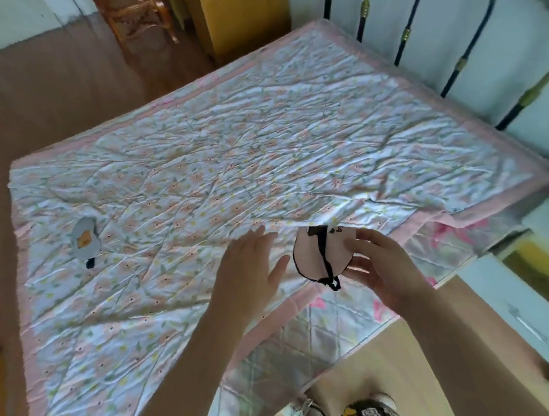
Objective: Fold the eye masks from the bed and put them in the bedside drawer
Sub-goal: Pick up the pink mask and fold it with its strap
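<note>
Pink fabric showed between the fingers of the right hand (375, 262), which pinched a folded pink eye mask (320, 253) by its right edge and held it up above the near edge of the bed (259, 126), close to the bed's near right corner. A black strap (327, 263) ran down the face of the mask and dangled below it in a small knot. The left hand (248, 266) hovered flat and empty just beside the mask on its left, fingers spread over the quilt, gripping nothing.

A second mask, the grey eye mask (85, 239) with an orange patch, lay on the quilt well apart toward the bed's left edge, its long axis running roughly from the far side to the near side. It lay off to the left of both hands, and the free left hand was plainly the nearer one, so reaching for it would likely fall to that hand.

White furniture with a metal handle, the bedside unit (521, 312), stood at the lower right, cut off by the frame; whether its drawer stood open could not be made out. Motion blur softened the mask's printed marks.
</note>
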